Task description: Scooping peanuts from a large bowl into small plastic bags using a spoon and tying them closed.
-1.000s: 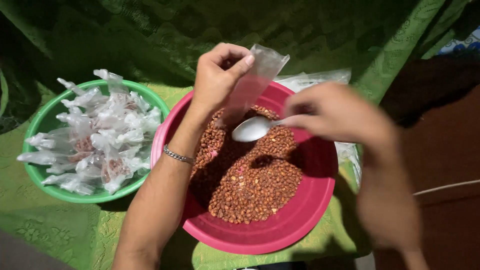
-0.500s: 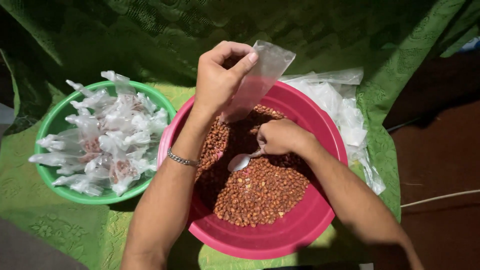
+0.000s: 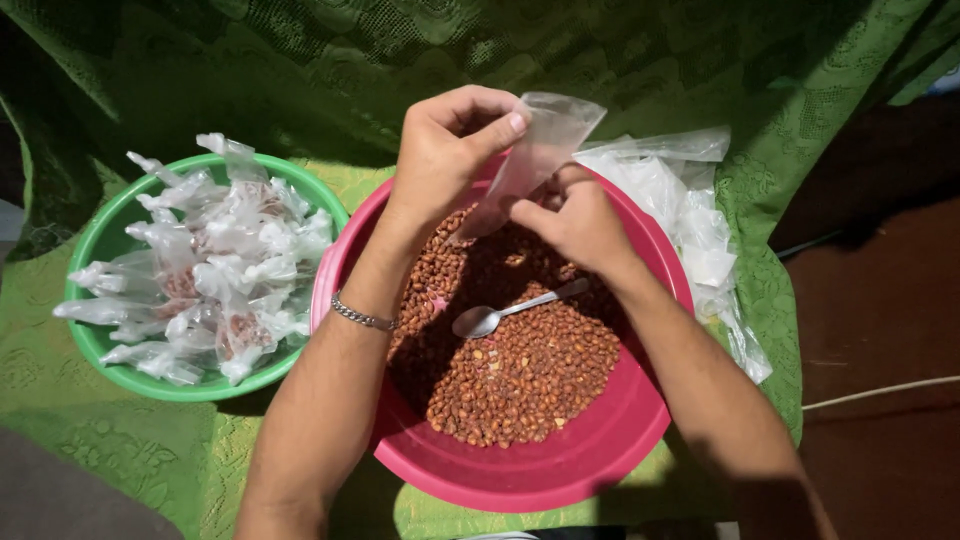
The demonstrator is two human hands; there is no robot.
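The right hand [image 3: 580, 225] hides the lower end of the clear bag [image 3: 535, 160]; both forearms are cut off by the bottom edge.

Glossy pink plastic basin [image 3: 520, 480]; inside it, shiny metal spoon [image 3: 500, 315]. Above it, clear thin plastic bag [image 3: 535, 155]. Beneath, matt green lace-patterned cloth [image 3: 150, 460].

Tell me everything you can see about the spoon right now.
The spoon is small, silvery and metal-looking, with a shiny oval bowl and a slim handle. It lies loose on the reddish-brown peanuts inside the pink basin, bowl toward the left, handle angled up to the right. Neither hand grips it; the right hand is just above its handle end.
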